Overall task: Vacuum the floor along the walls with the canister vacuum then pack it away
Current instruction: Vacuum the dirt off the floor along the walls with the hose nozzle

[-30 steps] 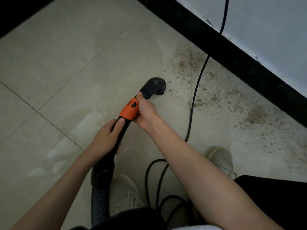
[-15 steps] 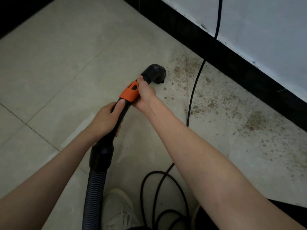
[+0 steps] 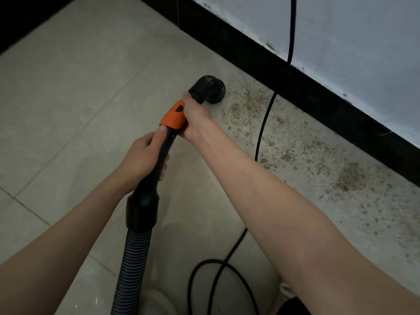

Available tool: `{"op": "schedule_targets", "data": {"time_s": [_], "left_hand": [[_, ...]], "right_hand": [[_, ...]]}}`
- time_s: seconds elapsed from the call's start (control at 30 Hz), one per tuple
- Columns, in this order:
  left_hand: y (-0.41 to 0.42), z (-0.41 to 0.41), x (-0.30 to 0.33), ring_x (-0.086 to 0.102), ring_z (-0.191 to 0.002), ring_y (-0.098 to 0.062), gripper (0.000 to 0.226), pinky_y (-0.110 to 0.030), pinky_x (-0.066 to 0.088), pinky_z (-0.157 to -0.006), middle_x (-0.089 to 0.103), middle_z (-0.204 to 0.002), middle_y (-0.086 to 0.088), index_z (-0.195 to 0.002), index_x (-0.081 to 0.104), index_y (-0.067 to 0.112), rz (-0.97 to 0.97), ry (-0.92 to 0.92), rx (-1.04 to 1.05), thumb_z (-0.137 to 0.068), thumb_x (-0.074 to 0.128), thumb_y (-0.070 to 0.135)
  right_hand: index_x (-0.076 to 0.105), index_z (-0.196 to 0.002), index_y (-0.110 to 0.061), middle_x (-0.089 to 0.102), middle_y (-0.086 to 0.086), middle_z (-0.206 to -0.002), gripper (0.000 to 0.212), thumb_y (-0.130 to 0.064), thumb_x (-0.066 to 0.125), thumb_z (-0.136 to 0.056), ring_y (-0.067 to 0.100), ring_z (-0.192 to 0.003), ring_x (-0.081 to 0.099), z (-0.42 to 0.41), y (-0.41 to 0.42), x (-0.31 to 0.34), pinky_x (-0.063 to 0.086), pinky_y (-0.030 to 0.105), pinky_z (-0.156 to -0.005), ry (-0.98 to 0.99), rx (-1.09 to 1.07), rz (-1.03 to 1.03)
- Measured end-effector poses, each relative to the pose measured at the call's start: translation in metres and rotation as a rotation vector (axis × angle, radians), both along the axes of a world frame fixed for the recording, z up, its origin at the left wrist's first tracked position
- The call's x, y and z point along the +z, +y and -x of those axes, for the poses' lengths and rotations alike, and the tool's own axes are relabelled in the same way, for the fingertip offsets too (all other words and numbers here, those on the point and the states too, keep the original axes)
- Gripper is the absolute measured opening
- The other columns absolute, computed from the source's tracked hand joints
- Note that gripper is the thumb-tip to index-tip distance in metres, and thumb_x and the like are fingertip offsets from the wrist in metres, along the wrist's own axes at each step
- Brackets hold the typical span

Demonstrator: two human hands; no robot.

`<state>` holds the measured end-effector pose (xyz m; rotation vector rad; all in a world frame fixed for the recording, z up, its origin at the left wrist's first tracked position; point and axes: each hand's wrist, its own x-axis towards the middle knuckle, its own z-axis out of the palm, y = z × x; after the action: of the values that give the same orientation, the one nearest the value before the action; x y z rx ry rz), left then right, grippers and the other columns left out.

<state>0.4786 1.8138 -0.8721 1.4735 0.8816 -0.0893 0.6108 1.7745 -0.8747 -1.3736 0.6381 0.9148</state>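
Observation:
A black vacuum wand with an orange collar (image 3: 173, 117) ends in a round black nozzle (image 3: 210, 88) that sits on the tiled floor, just left of a band of brown dirt (image 3: 250, 108). My right hand (image 3: 195, 117) grips the wand at the orange collar, right behind the nozzle. Lower down, my left hand (image 3: 142, 159) grips the black tube above its thick cuff. A ribbed grey hose (image 3: 131, 264) runs from the cuff down out of the frame. The canister itself is out of view.
A black skirting board (image 3: 295, 87) runs diagonally under a pale wall (image 3: 352, 42). A black power cord (image 3: 263, 123) hangs down the wall, crosses the dirt and loops on the floor near my feet. More dirt (image 3: 347, 176) lies along the skirting to the right.
The nozzle has slid forward toward the skirting board and the dirt, with both hands keeping their grip. The view has shifted forward, so my shoes have dropped out of sight.

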Motion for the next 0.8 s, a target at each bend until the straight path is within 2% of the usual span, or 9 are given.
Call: {"op": "schedule_targets", "data": {"time_s": [0.1,0.3,0.43,0.57,0.67,0.8], "left_hand": [[-0.002,-0.006,-0.002,0.051,-0.043,-0.018,0.043,-0.028,0.042,-0.042,0.054,-0.057,-0.004,-0.084,0.053,0.014,-0.003,0.013,-0.017,-0.094,0.042,0.054],[0.000,-0.016,-0.005,0.052,-0.043,-0.018,0.044,-0.028,0.043,-0.042,0.055,-0.056,-0.003,-0.086,0.054,0.013,-0.010,0.014,-0.021,-0.093,0.042,0.055],[-0.002,-0.034,-0.004,0.052,-0.043,-0.017,0.044,-0.028,0.044,-0.042,0.054,-0.059,-0.005,-0.083,0.053,0.014,-0.018,0.004,-0.013,-0.094,0.042,0.055],[-0.003,-0.055,-0.005,0.052,-0.044,-0.017,0.044,-0.029,0.044,-0.042,0.053,-0.059,-0.005,-0.083,0.053,0.014,-0.029,-0.003,-0.046,-0.095,0.041,0.055],[-0.001,-0.069,-0.007,0.052,-0.043,-0.016,0.045,-0.029,0.045,-0.042,0.054,-0.059,-0.005,-0.084,0.053,0.013,-0.042,0.001,-0.056,-0.095,0.040,0.055],[0.001,-0.085,-0.009,0.052,-0.042,-0.016,0.045,-0.028,0.046,-0.041,0.053,-0.061,-0.007,-0.082,0.051,0.014,-0.072,0.002,-0.049,-0.095,0.039,0.055]], "right_hand": [[0.052,-0.100,-0.008,0.059,0.011,-0.098,0.025,-0.032,0.060,-0.095,0.027,-0.091,0.060,-0.005,-0.003,-0.004,0.051,0.051,-0.095,0.008,-0.016,-0.009],[0.052,-0.096,-0.007,0.060,0.011,-0.097,0.025,-0.030,0.060,-0.095,0.033,-0.105,0.064,-0.015,-0.003,-0.005,0.052,0.051,-0.094,0.008,-0.029,-0.006],[0.049,-0.082,-0.010,0.057,0.009,-0.085,0.027,-0.030,0.060,-0.096,0.029,-0.091,0.061,-0.032,-0.003,-0.001,0.052,0.052,-0.093,0.005,-0.018,0.006],[0.053,-0.094,-0.009,0.055,0.007,-0.084,0.023,-0.032,0.059,-0.096,0.027,-0.087,0.059,-0.052,-0.004,-0.003,0.052,0.051,-0.093,-0.011,-0.019,0.018],[0.052,-0.089,-0.010,0.056,0.008,-0.085,0.024,-0.032,0.059,-0.096,0.028,-0.089,0.060,-0.065,-0.002,-0.002,0.053,0.051,-0.092,-0.024,-0.006,0.027],[0.051,-0.102,-0.008,0.058,0.012,-0.098,0.026,-0.032,0.058,-0.096,0.030,-0.096,0.062,-0.078,0.004,0.000,0.052,0.051,-0.094,-0.041,0.006,0.026]]}}
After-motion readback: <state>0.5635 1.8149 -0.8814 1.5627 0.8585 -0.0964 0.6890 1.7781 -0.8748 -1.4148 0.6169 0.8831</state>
